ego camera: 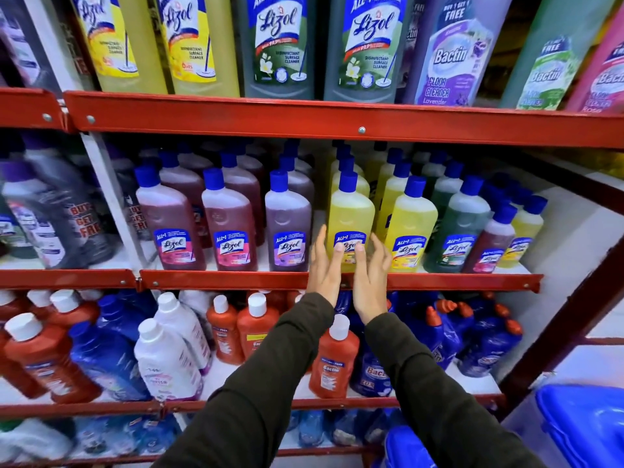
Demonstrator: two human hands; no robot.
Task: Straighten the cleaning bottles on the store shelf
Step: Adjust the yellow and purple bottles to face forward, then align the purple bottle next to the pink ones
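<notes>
Both hands, left (325, 268) and right (369, 275), flank the yellow bottle (350, 217), fingers spread, gripping nothing. Judged step: squaring it; next, close in and turn its label forward.

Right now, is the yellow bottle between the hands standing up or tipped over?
Standing up. The yellow bottle has its blue cap on top, its bottom on the shelf.

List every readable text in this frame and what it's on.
"Lizol", "Disinfectant Surface Cleaner": top shelf yellow bottle and green bottle.
"Bactin Floor Cleaner Lavender", "Buy 1 Get 1 Free": purple bottle.
"All in 1 Lizol": middle shelf yellow bottle, between left hand and right hand.
"Bactin": orange bottle.
Finer print: blurred.
</notes>
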